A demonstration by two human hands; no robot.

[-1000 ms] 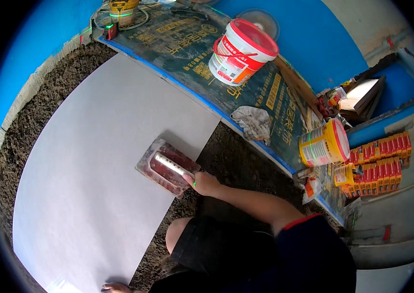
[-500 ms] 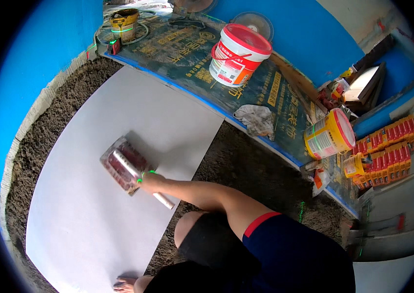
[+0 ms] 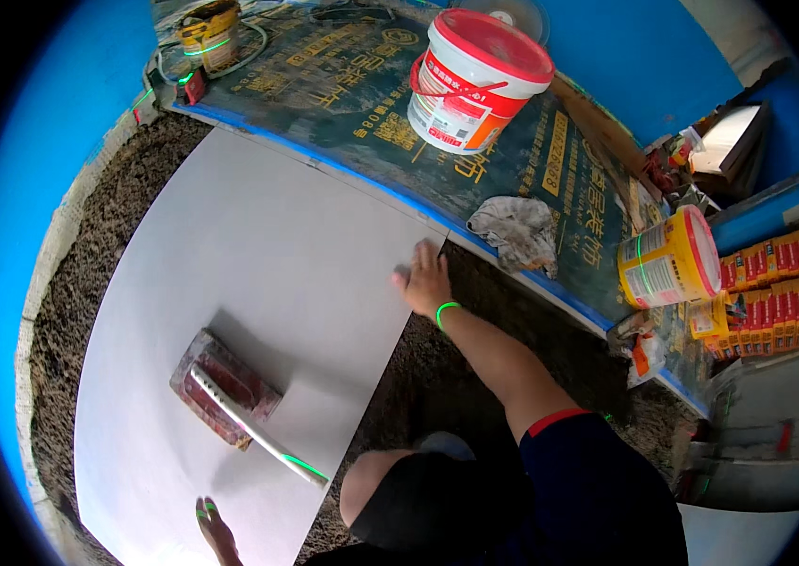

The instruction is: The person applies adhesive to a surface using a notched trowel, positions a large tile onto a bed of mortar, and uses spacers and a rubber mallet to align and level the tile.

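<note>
A large pale tile (image 3: 258,217) lies on dark mortar. On it rests a mallet with a worn, reddish-brown block head (image 3: 222,389) and a long white handle (image 3: 296,464) slanting toward me; no hand touches it. My right hand (image 3: 426,283) lies with fingers stretched out at the tile's right edge, near the far right corner. A green laser line crosses that wrist. My left hand (image 3: 216,530) is low in the picture, fingers extended over the tile, nearer me than the mallet head. Whether its palm presses on the tile I cannot tell.
Rough mortar (image 3: 88,311) borders the tile along the blue wall (image 3: 50,170). Beyond it, a printed green covering (image 3: 343,104) carries a red-lidded white bucket (image 3: 475,85), a dirty rag (image 3: 515,231) and a yellow bucket (image 3: 668,259). A laser level (image 3: 192,87) stands far left.
My right hand has let go of the mallet and moved right to the tile's edge. The mallet now lies nearer me. My left hand shows more, farther onto the tile. The view has shifted.
</note>
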